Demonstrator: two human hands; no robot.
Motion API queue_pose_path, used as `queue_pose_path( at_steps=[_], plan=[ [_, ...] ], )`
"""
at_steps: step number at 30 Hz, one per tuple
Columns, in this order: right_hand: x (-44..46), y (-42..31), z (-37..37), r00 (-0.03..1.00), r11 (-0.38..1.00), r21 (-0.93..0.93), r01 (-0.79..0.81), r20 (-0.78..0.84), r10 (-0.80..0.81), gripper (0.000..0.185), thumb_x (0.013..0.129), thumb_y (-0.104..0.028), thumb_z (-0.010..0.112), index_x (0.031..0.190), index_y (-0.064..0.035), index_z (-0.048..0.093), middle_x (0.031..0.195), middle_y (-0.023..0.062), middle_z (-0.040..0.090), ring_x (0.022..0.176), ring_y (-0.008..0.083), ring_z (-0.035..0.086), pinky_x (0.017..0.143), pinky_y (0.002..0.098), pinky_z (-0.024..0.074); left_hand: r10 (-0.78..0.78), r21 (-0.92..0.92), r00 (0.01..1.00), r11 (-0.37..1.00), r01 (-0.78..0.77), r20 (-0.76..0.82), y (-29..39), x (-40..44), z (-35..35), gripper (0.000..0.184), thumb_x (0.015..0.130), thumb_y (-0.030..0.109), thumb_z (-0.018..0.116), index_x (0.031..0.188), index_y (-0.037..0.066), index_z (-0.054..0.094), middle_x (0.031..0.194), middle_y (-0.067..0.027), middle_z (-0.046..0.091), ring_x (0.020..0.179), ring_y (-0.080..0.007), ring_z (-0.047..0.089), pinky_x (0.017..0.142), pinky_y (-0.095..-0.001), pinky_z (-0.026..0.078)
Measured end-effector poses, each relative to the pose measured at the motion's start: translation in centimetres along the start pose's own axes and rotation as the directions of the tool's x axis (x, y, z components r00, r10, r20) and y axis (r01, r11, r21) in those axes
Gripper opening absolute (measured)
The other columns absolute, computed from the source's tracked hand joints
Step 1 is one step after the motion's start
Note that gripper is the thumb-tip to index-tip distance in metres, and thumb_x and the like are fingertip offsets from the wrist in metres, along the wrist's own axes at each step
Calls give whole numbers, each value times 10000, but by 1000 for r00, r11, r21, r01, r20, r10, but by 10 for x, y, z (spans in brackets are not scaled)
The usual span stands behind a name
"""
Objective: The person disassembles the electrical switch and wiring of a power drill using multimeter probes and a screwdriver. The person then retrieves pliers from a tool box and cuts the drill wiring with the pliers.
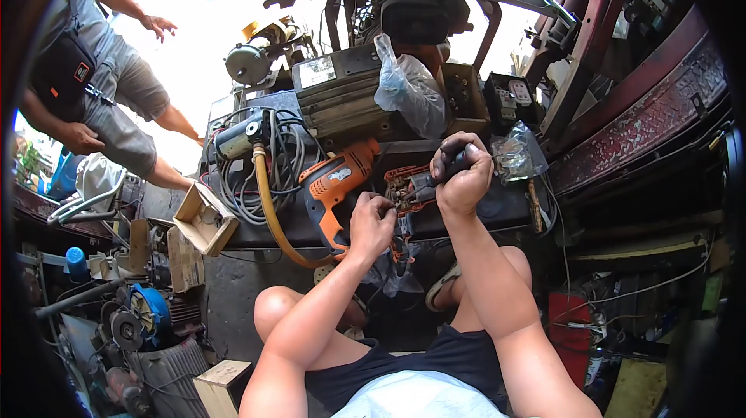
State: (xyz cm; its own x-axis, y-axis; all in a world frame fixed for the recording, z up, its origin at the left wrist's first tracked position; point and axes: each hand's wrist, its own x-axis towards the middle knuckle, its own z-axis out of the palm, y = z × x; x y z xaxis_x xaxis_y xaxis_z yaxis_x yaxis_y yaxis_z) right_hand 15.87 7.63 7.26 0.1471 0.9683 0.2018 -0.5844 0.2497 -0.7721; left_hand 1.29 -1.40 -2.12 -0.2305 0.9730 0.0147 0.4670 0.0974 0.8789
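Note:
An opened power drill with orange casing and bare inner parts lies on the dark bench in front of me. My left hand pinches its near left side, the fingertips partly hidden. To the right, my right hand is closed in a fist around a dark, rounded part at the drill's front end; most of that part is covered by the fingers. Left of the opened drill rests an orange drill shell with a dark grip, not touched by either hand.
Behind stands a large ribbed motor with a plastic bag on it. Coiled grey cable, a yellow hose and a wooden box lie left. Another person stands at left. A bagged part sits right.

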Motion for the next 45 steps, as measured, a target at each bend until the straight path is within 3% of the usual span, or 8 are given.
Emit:
queue_pose_path(
  at_steps=[31, 34, 45],
  plan=[
    [-10, 4, 8, 990, 987, -141, 74, 131, -55, 332, 927, -193, 361, 848, 39, 586, 764, 123, 568, 494, 168, 501, 483, 298, 429, -12, 9, 1000, 1000, 12, 2, 2, 0, 1, 142, 877, 112, 718, 941, -15, 733, 1086, -142, 640, 977, -349, 674, 847, -445, 532],
    [-11, 3, 12, 991, 991, -107, 80, 119, -67, 330, 936, -179, 374, 840, 20, 619, 683, 74, 583, 495, 123, 510, 473, 273, 399, -22, 8, 1000, 1000, 22, 4, 4, 0, 0, 143, 879, 114, 719, 942, -13, 732, 1085, -138, 640, 967, -348, 676, 844, -445, 531],
    [-16, 0, 18, 987, 992, -116, 50, 156, -32, 313, 939, -175, 401, 834, 15, 627, 741, 46, 575, 535, 96, 506, 484, 246, 386, 15, 78, 1000, 997, -15, -2, 6, 0, 0, 145, 873, 114, 714, 945, -9, 742, 1096, -139, 644, 974, -351, 680, 850, -445, 536]
  ],
)
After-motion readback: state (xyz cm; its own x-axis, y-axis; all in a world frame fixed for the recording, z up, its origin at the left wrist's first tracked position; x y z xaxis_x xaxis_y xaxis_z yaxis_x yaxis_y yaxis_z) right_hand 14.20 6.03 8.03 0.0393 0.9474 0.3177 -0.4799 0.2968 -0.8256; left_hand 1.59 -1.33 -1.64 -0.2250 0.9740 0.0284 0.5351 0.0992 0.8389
